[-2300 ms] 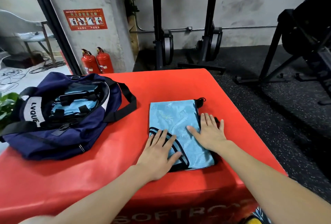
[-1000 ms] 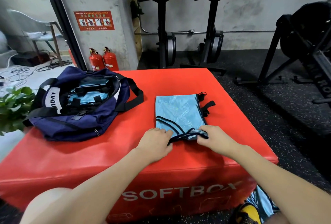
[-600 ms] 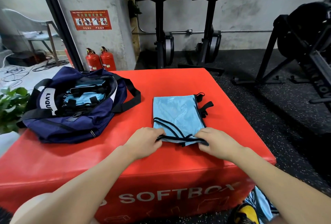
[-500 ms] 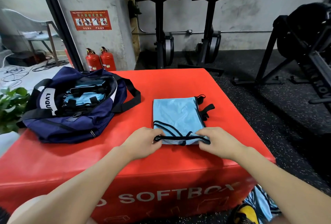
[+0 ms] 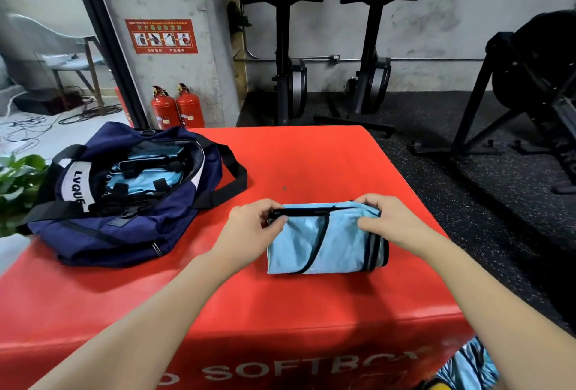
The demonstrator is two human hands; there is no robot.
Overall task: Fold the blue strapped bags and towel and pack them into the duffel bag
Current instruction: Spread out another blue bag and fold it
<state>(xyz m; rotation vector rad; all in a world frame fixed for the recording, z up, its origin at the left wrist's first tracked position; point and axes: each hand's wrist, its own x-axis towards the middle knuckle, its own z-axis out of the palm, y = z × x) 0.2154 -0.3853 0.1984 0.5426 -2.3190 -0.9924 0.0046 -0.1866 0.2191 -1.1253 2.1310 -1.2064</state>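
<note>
We are looking down at a big red soft box (image 5: 311, 158) that is filling the middle of the frame, with white letters on its front side. In the center, a light blue strapped bag (image 5: 324, 243) is lying on the red top, folded over into a short, fat bundle. Black straps are running across it, and one black strap is lying along its top edge.

Our left hand (image 5: 254, 222) is pinching the top left corner of the blue bag, with the fingers curled round the black strap there. Our right hand (image 5: 385, 218) is gripping the top right corner, fingers curled over the folded edge. Both hands are holding the same far edge of the bag (the near edge is resting on the box).

At the left of the frame, a dark blue duffel bag (image 5: 131, 221) is sitting on the same red top, well apart from the bag in our hands. Its top is open, and we are seeing more light blue cloth with black straps (image 5: 146, 174) lying inside it. A black shoulder strap is trailing off its right side.

In the upper left, two red fire extinguishers (image 5: 177, 109) are standing by a gray pillar. Some green leaves (image 5: 15, 180) are peeking in at the far left edge.
</note>
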